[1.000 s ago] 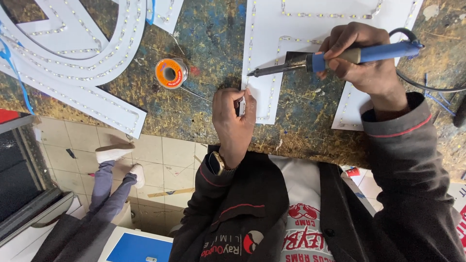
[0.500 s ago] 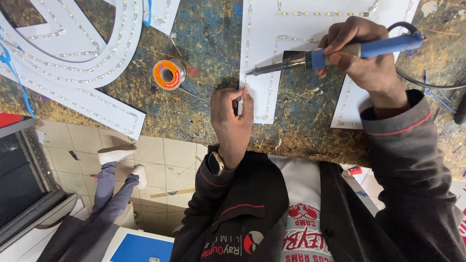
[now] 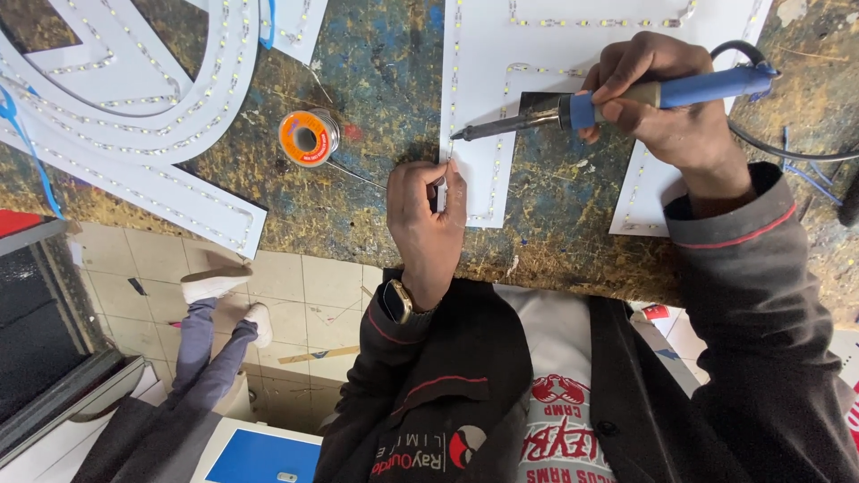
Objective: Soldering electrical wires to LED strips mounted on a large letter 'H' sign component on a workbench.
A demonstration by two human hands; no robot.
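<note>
The right hand is clenched around the blue handle of a soldering iron, whose tip now lies lower and closer to the left hand than a second ago, just above its fingers. The left hand's grip pinches solder wire at the white sign panel, near the bench's front edge, much where it was. The wire runs back to an orange solder spool, unmoved, further left along the bench.
</note>
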